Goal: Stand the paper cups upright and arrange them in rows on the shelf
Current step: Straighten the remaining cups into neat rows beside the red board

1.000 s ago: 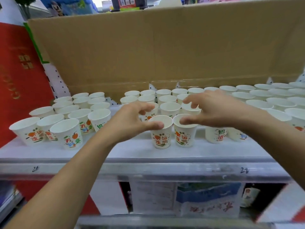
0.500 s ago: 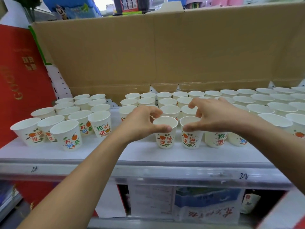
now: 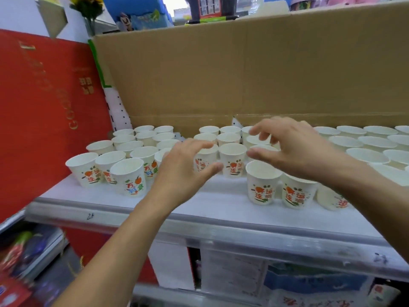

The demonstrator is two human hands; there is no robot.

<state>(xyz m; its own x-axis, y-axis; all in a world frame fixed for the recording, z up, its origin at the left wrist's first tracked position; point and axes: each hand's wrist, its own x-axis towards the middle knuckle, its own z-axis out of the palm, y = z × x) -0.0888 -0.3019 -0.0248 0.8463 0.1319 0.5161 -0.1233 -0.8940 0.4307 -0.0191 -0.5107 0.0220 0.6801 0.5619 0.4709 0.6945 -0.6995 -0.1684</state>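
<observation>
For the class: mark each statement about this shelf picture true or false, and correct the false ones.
1. The paper cups in view stand with their mouths up. True.
2. A brown cardboard sheet stands behind the cups. True.
3. The right hand holds a cup lifted high off the shelf. False: its fingers are spread over the cups and it holds none.
4. The red panel stands to the right of the cups. False: it is on the left.
5. The cups are plain white with no print. False: the front ones carry orange and green print.
</observation>
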